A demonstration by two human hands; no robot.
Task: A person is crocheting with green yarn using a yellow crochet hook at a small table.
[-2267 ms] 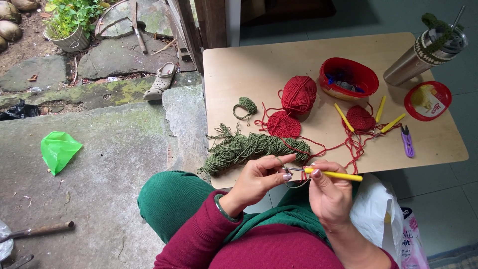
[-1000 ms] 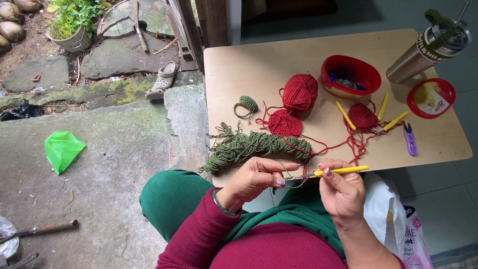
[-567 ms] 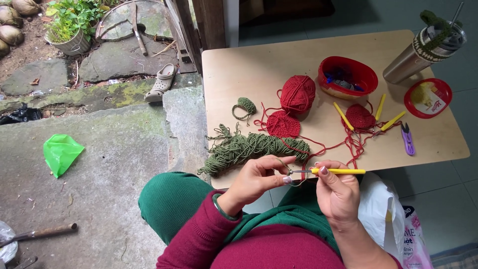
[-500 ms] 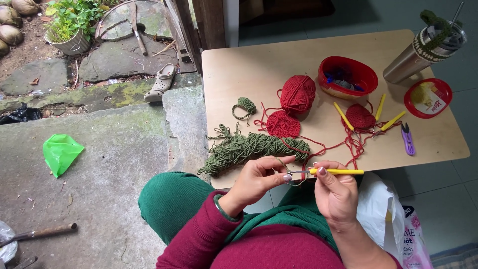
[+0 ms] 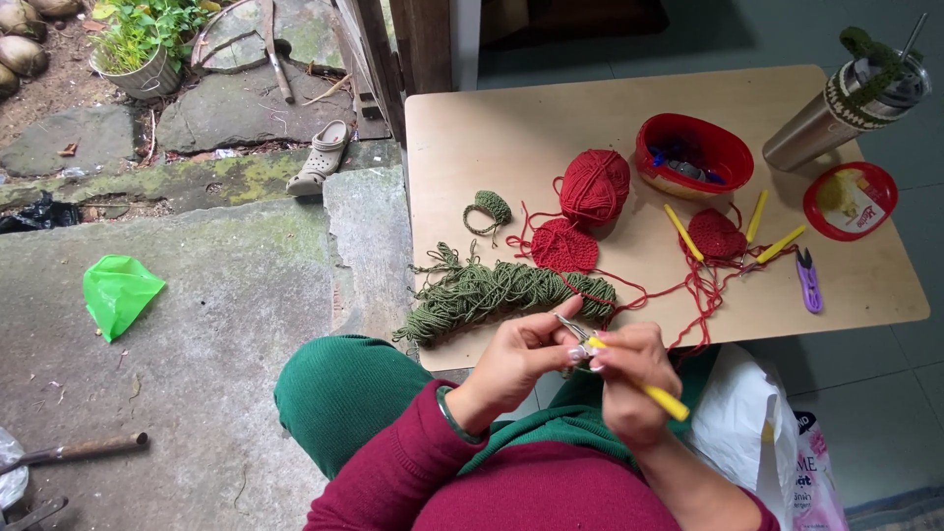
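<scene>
My right grip [image 5: 629, 379]: closed on yellow crochet hook [image 5: 644, 386]. My left grip [image 5: 521, 354]: pinching green yarn piece [image 5: 501, 292] just ahead on worktop [image 5: 531, 118].

The person wears a dark red long-sleeved top, its cuff ribbed at the left wrist, with a thin dark green bangle [image 5: 452, 418] just above that cuff. Green trousers [image 5: 344, 393] cover the legs. The fingers [image 5: 575, 351] show pale, glossy painted nails.
</scene>
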